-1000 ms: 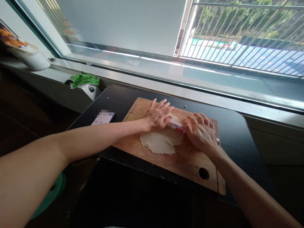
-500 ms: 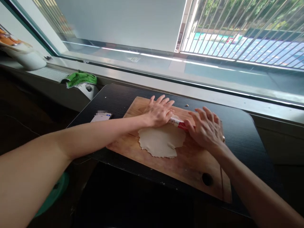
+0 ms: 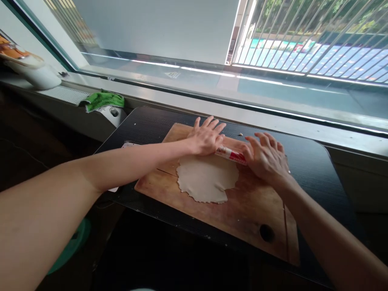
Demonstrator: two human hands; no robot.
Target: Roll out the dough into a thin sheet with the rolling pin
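Red-and-white cylindrical roller (image 3: pixel 232 154) advanced to 12 o'clock edge of pale, flat dough sheet (image 3: pixel 206 178), outward stroke likely complete; left hand (image 3: pixel 206 139), right hand (image 3: pixel 266 158) pressed flat, unclenched

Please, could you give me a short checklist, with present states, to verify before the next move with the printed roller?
1. Left hand on the printed roller: ok.
2. Right hand at the roller's right end: ok.
3. Edge of the dough smooth: not ok, ragged, notched at near right.
4. Dough thickness even: cannot tell.
5. Board lying on the table: ok.
6. Phone screen readable: not ok, left forearm covers much of it.
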